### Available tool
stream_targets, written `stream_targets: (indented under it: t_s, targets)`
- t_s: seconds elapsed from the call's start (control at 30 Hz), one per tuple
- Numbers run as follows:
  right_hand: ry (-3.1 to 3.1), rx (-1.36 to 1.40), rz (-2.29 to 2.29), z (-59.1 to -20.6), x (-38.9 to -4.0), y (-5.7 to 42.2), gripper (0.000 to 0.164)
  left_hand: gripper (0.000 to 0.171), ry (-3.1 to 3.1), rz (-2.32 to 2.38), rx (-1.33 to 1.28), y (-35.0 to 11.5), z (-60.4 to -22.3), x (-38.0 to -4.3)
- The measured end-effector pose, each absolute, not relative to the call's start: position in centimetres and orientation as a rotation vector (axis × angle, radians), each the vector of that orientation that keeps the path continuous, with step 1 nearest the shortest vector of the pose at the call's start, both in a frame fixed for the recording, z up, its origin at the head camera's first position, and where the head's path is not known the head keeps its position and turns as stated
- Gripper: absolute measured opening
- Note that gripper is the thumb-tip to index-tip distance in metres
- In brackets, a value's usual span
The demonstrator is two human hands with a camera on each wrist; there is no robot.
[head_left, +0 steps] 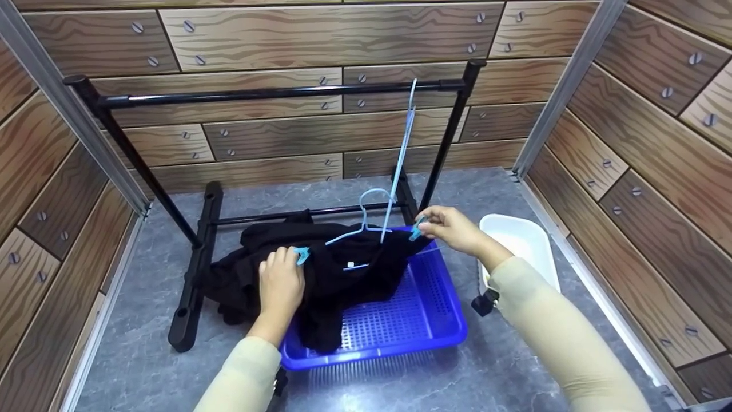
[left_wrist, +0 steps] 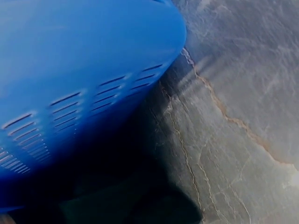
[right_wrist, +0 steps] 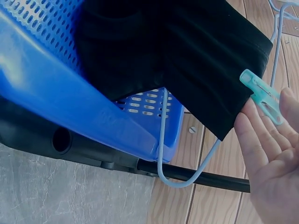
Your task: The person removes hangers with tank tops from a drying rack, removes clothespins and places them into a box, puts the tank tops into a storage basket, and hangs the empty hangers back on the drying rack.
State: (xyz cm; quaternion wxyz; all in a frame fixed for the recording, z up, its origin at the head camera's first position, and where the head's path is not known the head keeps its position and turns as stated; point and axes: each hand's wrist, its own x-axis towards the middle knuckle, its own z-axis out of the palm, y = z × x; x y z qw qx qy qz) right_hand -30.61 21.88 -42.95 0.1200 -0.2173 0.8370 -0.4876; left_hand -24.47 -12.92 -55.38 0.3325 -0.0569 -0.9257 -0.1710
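A black garment with a small white label lies over a blue plastic basket. A light blue hanger stands up out of the garment's opening. My right hand pinches a turquoise clothespin at the garment's right end. In the right wrist view this clothespin sits on the fabric's edge, between thumb and fingers. At the other side my left hand grips a second turquoise clothespin against the cloth, its thumb hidden. The left wrist view has only the basket's side and the floor.
A black clothes rack stands behind the basket, its left foot beside the garment. Another blue hanger hangs edge-on from the rail. A white tray sits right of the basket. Wood-patterned walls enclose the grey floor.
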Motion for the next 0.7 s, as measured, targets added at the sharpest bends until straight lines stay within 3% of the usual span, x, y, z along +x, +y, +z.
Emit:
stream_targets:
  t_s: [0.47,0.7]
  targets:
    - [2.244,-0.622,-1.708,-45.4,-32.4,24.1,0.029,0.009,-2.463,-0.449,-0.154,-13.0,-55.5,-24.2]
    - [2.429,-0.674,-1.621,-44.2,-31.7,24.8,0.032,0.008,-2.439,-0.469,-0.175,-12.9,-55.5,-24.3]
